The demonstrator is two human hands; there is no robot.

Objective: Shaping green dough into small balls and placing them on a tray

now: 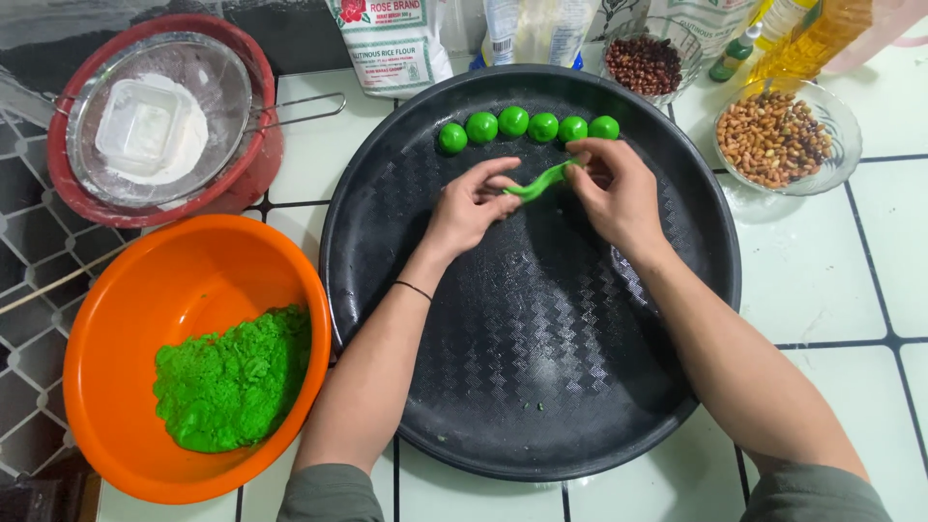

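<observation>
A white tiled table carries everything. In its middle sits a big round black tray with a patterned floor. At eight o'clock from the tray stands an orange bowl with a heap of crumbly green dough low on its right side. At ten o'clock is a red bowl with a metal sieve resting in it, white flour and a small clear plastic tub inside the sieve. At two o'clock is a glass dish of peanuts, and at one o'clock a smaller glass dish of dark red beans.

Over the upper part of the tray, both hands pinch one strip of green dough between them. The left hand grips its lower end with thumb and fingertips; the right hand holds the upper end, fingers curled close. Just above them, along the tray's twelve o'clock edge, six small green balls lie in a curved row, touching or nearly so.
</observation>
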